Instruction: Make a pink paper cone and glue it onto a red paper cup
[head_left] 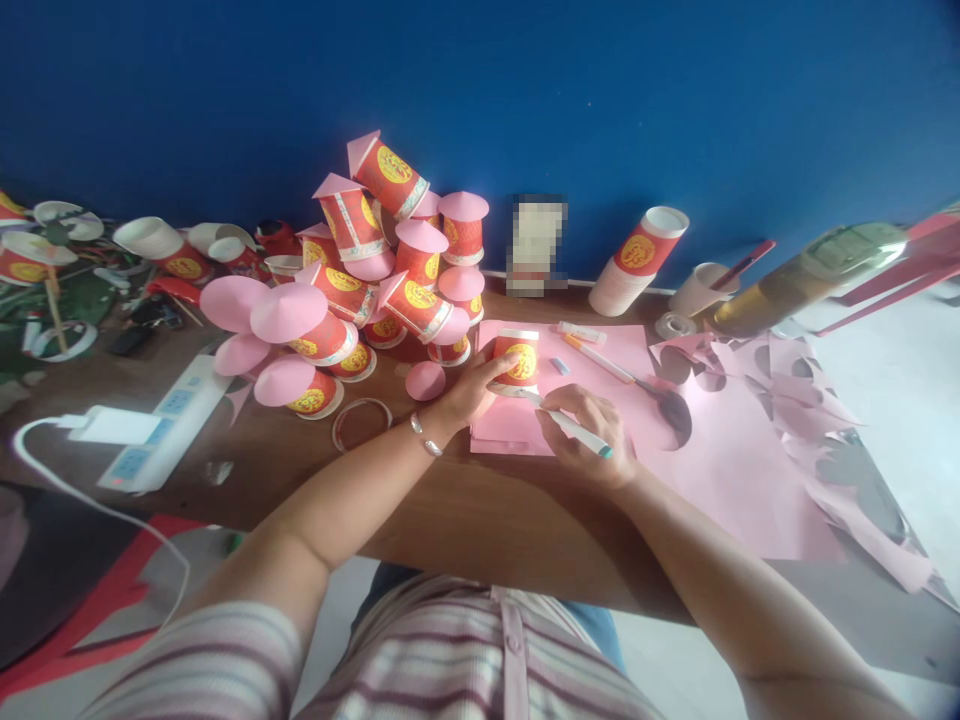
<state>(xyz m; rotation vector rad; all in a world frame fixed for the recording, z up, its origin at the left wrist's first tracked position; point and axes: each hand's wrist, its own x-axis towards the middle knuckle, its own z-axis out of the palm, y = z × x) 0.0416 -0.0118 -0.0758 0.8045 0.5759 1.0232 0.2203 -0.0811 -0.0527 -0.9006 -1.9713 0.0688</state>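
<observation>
Red and gold, a round paper cup (524, 360) is gripped over smooth pink sheets (510, 435) by the left hand (476, 392). From its right, a slim white marker (583, 434) is pinched in the right hand (591, 418), slanted tip-first toward the cup's lower edge, while cone-topped cups (343, 287) are heaped on the brown desk (420, 500).

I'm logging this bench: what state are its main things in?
Red paper cup with yellow emblem: held in the left hand.
Slim white marker with teal end: held in the right hand.
Red paper cups with pink cone tops: piled up.
Stack of red-and-white paper cups: nested.
White plastic power strip: white charger plugged in.
Pink paper scraps: cut, some with curved edges.
</observation>
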